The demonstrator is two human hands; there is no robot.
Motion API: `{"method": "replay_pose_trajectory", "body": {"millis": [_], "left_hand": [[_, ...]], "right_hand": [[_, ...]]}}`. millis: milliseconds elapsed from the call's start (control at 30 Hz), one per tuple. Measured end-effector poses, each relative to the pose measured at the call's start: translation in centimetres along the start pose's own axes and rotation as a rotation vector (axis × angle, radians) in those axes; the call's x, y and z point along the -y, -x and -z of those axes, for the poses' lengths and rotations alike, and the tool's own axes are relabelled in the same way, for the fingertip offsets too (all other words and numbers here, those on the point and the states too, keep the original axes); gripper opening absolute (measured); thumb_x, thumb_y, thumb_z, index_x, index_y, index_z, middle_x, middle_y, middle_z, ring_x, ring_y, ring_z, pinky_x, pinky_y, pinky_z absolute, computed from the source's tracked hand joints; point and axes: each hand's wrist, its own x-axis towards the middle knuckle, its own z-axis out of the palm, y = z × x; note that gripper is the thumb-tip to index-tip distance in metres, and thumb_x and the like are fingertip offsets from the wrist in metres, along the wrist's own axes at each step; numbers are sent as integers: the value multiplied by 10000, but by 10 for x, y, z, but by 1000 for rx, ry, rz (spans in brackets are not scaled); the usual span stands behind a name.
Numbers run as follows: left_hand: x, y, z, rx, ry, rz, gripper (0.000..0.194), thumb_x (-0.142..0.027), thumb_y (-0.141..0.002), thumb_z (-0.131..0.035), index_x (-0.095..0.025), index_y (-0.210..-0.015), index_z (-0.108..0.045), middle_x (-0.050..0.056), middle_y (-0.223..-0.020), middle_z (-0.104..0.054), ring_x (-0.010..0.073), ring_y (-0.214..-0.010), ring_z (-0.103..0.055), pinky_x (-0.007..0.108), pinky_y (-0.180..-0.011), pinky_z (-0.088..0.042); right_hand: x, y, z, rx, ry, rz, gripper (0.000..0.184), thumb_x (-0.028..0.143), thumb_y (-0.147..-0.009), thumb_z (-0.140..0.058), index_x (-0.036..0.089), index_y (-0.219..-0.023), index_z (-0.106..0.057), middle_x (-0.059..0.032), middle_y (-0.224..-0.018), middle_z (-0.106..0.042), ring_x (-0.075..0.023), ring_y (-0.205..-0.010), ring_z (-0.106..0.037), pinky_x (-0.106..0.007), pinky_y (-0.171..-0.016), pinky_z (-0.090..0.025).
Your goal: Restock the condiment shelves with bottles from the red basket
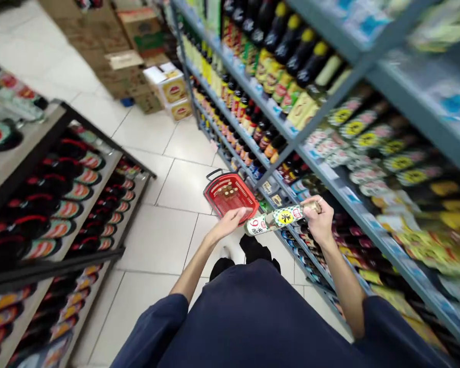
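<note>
A clear glass bottle of rice vinegar (272, 221), with a white and green label and a yellow round mark, lies nearly level in front of me. Its neck is gripped by my right hand (319, 220), fingers wrapped round the cap end. Close by the bottle's base is my left hand (230, 224), fingers stretched out and together; whether it touches the glass I cannot tell. On the floor beyond, a red shopping basket (224, 197) with a dark handle stands beside the shelf and holds several small round-topped items.
To the right rises a grey-blue shelf rack (329, 171) packed with bottles. Another rack (111, 255) of dark bottles stands at the left. Brown cartons (118, 76) and white-yellow boxes (172, 92) are stacked at the back. Pale floor tiles (161, 235) lie between the racks.
</note>
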Motion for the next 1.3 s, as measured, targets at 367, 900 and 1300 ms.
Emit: {"method": "replay_pose_trajectory", "body": {"millis": [367, 900, 1300], "left_hand": [[-41, 74, -243, 680, -78, -16, 722, -392, -809, -817, -152, -1442, -568, 141, -1403, -662, 282, -1221, -656, 397, -1079, -508], [-43, 127, -497, 621, -69, -113, 808, -423, -680, -941, -211, -1391, -621, 96, -1318, -696, 276, -1190, -657, 385, -1038, -529], [-54, 21, -402, 524, -96, -239, 819, -451, -666, -947, -213, -1386, -638, 104, -1349, -695, 299, -1240, -647, 403, -1102, -487]], "right_hand": [[57, 215, 174, -520, -122, -77, 363, 459, -798, -790, 216, -1053, -703, -8, -889, -664, -153, -777, -590, -277, -723, -531], [-13, 382, 379, -553, 129, -157, 423, 498, -894, -731, 226, -1218, -710, -105, -1222, -757, -289, -1070, -739, -431, -956, -609], [-4, 252, 311, -457, 418, -27, 291, 519, -921, -684, 249, -1023, -721, -98, -1052, -796, -316, -932, -756, -429, -772, -611]]}}
